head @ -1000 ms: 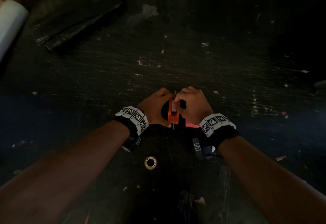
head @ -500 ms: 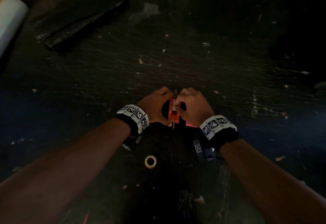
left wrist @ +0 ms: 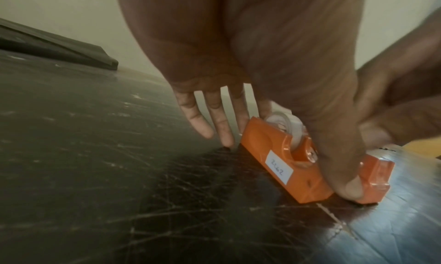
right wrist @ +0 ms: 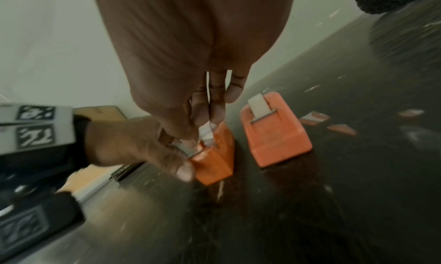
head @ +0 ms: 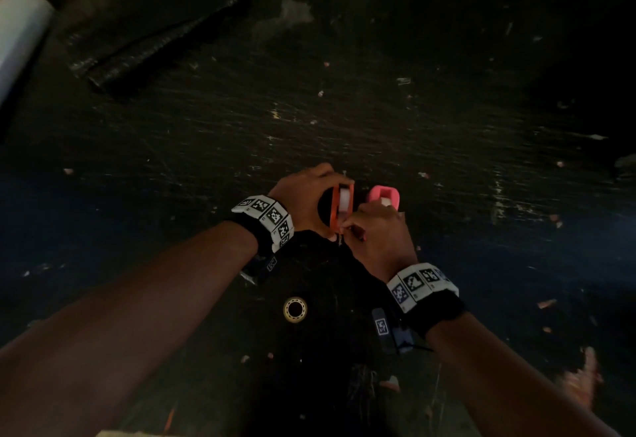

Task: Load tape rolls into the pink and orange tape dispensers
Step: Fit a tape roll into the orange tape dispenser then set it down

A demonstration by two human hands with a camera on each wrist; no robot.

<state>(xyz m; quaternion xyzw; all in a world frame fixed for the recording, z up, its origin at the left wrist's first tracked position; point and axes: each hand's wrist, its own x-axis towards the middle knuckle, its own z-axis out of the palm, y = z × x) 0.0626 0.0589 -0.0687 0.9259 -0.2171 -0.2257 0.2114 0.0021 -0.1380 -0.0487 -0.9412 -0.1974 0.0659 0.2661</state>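
Note:
The orange dispenser (head: pixel 341 208) stands on the dark table with a white tape roll (head: pixel 345 200) seated in it. My left hand (head: pixel 332 208) grips it lengthwise, thumb (left wrist: pixel 350 189) at the cutter end and fingers at the far end. My right hand (head: pixel 346 227) pinches the loose tape end (right wrist: pixel 207 131) just above the orange dispenser's (right wrist: pixel 214 160) cutter. The pink dispenser (head: pixel 384 195) stands just right of it, untouched, with a tape strip (right wrist: pixel 259 106) lying over its cutter.
A small empty tape core (head: pixel 295 309) lies near me between my forearms. A black flat bundle (head: pixel 155 23) and a white roll (head: pixel 20 34) sit at the far left. Paper scraps (head: pixel 547 303) are scattered on the right. The table's near edge (head: pixel 137 434) is close.
My right hand has come off the top of the orange dispenser and moved toward me to its cutter end, uncovering the pink dispenser. The left hand has stayed put.

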